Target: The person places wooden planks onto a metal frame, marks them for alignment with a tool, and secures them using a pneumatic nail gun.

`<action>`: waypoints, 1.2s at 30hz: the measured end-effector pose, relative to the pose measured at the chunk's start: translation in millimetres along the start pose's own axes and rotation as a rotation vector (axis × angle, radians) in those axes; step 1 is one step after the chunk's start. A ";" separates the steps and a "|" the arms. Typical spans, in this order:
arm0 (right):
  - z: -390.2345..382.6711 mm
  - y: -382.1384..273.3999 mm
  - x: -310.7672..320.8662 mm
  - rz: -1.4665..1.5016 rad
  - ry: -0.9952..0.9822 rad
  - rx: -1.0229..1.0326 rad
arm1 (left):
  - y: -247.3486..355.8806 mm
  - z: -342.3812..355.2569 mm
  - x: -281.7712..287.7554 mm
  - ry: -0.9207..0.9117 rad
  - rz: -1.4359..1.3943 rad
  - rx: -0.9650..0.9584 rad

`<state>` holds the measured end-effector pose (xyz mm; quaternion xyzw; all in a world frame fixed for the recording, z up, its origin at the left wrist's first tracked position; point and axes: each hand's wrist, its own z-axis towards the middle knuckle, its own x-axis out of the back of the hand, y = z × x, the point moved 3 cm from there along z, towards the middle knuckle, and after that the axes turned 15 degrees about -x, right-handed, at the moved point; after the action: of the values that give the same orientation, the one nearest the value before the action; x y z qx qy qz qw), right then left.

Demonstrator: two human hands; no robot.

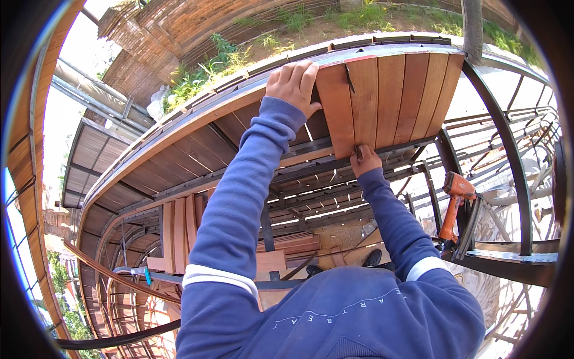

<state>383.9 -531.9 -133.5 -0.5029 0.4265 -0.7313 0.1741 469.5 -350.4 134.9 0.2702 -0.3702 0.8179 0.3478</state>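
Note:
My left hand (294, 84), fingers bent, grips the upper edge of the curved rail (239, 98) beside a row of reddish wooden slats (390, 102). My right hand (366, 157) is closed at the lower end of a slat (336, 113) at the left of that row, by a dark metal bar (412, 146); a small dark thing shows at its fingers, too small to name. The slat has a dark split or gap along its right edge near the top. An orange nail gun (452, 209) stands on the metal frame to the right.
Curved steel framing (499, 119) fills the right. Loose planks (178, 233) lie stacked below at the left, near a teal clamp (147, 276). My shoes (372, 258) show on boards below. A brick wall and grassy strip (299, 21) run beyond the rail; a curved wooden canopy edges the far left.

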 end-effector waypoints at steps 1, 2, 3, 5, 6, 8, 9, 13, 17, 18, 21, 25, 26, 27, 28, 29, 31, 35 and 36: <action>0.4 2.2 0.3 0.009 0.005 -0.008 | 0.4 0.8 -0.5 0.001 -0.006 0.001; 0.6 2.6 0.2 0.015 0.041 0.026 | 0.5 1.0 -0.8 -0.002 -0.012 -0.003; 1.1 2.9 -0.2 0.021 0.076 0.059 | -0.8 0.9 -1.2 -0.005 -0.012 0.002; -0.8 6.0 -1.5 -0.003 0.110 0.097 | -1.3 -0.2 -1.3 -0.015 -0.013 0.012; -1.2 8.1 -2.5 -0.033 0.109 0.103 | -0.1 -1.2 -2.0 -0.028 -0.026 0.025; 4.2 4.4 -4.0 -0.050 0.106 0.115 | 1.3 0.4 0.3 -0.028 -0.009 0.030; 2.1 4.2 -3.7 -0.044 0.097 0.114 | 2.7 -0.6 1.0 -0.027 0.000 0.033; 2.8 3.5 -4.2 -0.066 0.068 0.102 | 15.3 -7.7 1.2 -0.052 0.082 0.112; 3.7 6.3 -4.2 -0.078 0.080 0.111 | 39.8 -28.7 -2.3 0.157 0.049 0.245; 2.0 8.7 -4.5 -0.080 0.086 0.111 | 47.0 -39.9 -6.0 0.255 -0.069 0.289; 4.8 6.7 -3.7 -0.066 0.061 0.082 | 75.4 -70.3 -42.7 0.269 -0.503 0.660; 3.7 3.8 -4.2 -0.061 0.114 0.127 | 103.9 -94.7 -106.8 0.207 -0.969 0.933; 2.7 3.4 -5.8 -0.061 0.087 0.110 | 100.7 -98.7 -120.8 0.187 -1.063 0.965; 1.7 3.0 -6.8 -0.060 0.059 0.094 | 100.7 -104.9 -132.1 0.168 -1.156 0.996; 3.3 6.2 -5.3 -0.063 0.042 0.067 | 101.8 -101.0 -131.8 0.170 -1.118 0.990; 3.7 7.9 -3.7 -0.061 0.048 0.071 | 101.0 -98.4 -132.1 0.090 -1.085 0.978; 3.3 9.7 -2.6 -0.052 0.060 0.083 | 93.6 -97.3 -129.4 -0.067 -1.012 0.945; 0.4 12.4 -2.7 0.025 0.073 0.087 | 91.8 -112.6 -111.5 0.088 -1.077 0.988; 0.0 14.1 -2.6 0.020 0.071 0.081 | 89.8 -121.0 -104.7 0.137 -1.103 0.990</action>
<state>382.6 -538.2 -146.3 -0.4650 0.4073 -0.7637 0.1863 442.2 -336.5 -46.0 0.4904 0.2533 0.6107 0.5678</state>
